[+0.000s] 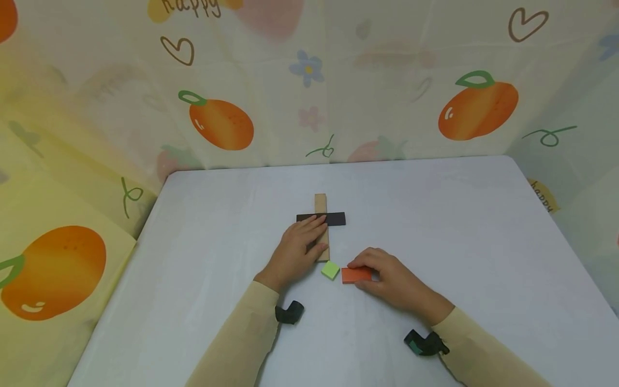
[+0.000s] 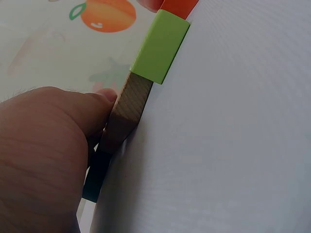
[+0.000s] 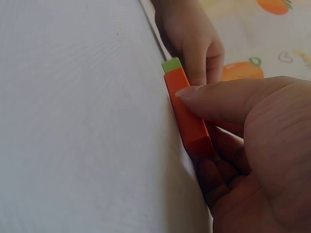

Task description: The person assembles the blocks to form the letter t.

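On the white table a black block (image 1: 336, 219) lies crosswise over a long wooden strip (image 1: 321, 202). My left hand (image 1: 299, 250) rests there, fingers extended onto the black block and thumb at the strip's near part. A bright green block (image 1: 331, 270), turned at an angle, lies by the strip's near end. To its right, my right hand (image 1: 389, 277) pinches an orange block (image 1: 356, 275) between thumb and fingers. The right wrist view shows the thumb along a long side of the orange block (image 3: 187, 114), whose far end lines up with the green block (image 3: 171, 64).
The white table (image 1: 435, 215) reaches out on both sides of the blocks. Behind it hangs a fruit-patterned cloth (image 1: 377, 107), which continues down the left side. Dark wrist mounts (image 1: 290, 313) sit at both sleeve cuffs.
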Demonstrator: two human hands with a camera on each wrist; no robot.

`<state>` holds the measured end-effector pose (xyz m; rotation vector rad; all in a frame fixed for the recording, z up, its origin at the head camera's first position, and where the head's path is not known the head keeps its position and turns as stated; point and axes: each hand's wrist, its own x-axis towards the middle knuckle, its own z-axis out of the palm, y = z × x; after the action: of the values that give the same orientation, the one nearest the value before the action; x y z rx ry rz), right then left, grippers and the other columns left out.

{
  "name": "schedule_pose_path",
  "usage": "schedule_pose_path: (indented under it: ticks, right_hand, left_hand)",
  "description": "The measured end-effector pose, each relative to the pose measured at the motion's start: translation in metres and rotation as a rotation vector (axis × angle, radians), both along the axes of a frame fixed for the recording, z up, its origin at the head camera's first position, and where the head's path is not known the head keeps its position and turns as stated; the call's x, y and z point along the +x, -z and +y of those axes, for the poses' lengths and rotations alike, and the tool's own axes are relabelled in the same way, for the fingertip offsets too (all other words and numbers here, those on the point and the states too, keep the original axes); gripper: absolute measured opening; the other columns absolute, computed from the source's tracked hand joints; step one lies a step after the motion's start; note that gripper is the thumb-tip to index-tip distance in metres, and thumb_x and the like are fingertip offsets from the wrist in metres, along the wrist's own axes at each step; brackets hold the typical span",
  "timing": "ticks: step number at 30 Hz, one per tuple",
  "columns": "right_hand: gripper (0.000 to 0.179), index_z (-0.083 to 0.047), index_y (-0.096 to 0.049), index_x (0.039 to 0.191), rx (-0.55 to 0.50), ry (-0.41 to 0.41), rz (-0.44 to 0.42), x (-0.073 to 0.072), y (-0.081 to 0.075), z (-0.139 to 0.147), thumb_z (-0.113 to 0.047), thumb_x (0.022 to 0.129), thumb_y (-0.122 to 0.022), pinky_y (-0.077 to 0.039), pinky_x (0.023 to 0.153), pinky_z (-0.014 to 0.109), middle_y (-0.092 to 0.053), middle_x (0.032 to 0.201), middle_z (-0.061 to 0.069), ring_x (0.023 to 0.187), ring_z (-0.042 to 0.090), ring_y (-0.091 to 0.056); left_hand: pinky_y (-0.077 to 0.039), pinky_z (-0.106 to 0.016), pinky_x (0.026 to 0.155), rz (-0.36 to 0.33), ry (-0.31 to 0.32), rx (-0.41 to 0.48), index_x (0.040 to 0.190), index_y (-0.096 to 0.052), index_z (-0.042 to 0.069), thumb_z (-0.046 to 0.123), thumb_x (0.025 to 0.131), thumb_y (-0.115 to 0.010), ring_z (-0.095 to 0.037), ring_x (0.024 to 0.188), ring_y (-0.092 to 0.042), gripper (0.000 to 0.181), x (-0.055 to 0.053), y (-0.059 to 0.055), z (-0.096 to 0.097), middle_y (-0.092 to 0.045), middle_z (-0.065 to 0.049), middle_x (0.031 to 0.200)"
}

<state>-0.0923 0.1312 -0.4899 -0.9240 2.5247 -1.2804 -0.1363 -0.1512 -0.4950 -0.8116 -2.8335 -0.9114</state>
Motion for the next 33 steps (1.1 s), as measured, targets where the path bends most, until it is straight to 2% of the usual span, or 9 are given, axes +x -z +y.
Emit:
schedule_pose_path:
  ticks: [16,25,33]
  right_hand:
    - [0.033,-0.014,-0.077,0.127,-0.028,-0.015,0.033,-0.0023,0.0036,-0.0003,-0.004,0.096,-0.085,-0.053,0.102,0.042,-0.069,0.126,-0.009,0.120,0.017,-0.060]
    - [0.033,-0.012,-0.076,0.130,-0.067,0.002,-0.017,-0.0011,0.0032,-0.0003,-0.010,0.099,-0.083,-0.053,0.103,0.041,-0.069,0.128,-0.007,0.119,0.016,-0.062]
    - [0.031,-0.007,-0.076,0.130,-0.118,0.054,0.042,-0.0007,-0.0044,0.0038,-0.009,0.100,-0.081,-0.056,0.090,0.037,-0.072,0.122,0.001,0.109,0.021,-0.065]
  left_hand:
    - [-0.021,-0.048,0.130,0.005,0.009,0.005,0.155,-0.059,0.001,0.023,0.109,-0.071,-0.022,0.158,-0.036,0.053,-0.0016,0.0009,0.0003,-0.049,-0.005,0.166]
    - [-0.022,-0.048,0.129,0.003,0.008,0.006,0.155,-0.059,0.001,0.023,0.109,-0.070,-0.023,0.158,-0.036,0.052,-0.0017,0.0030,-0.0003,-0.048,-0.004,0.166]
    - [-0.021,-0.049,0.130,0.010,0.009,0.047,0.153,-0.062,0.002,0.028,0.114,-0.061,-0.022,0.159,-0.034,0.047,-0.0005,0.0018,0.0011,-0.049,-0.002,0.166]
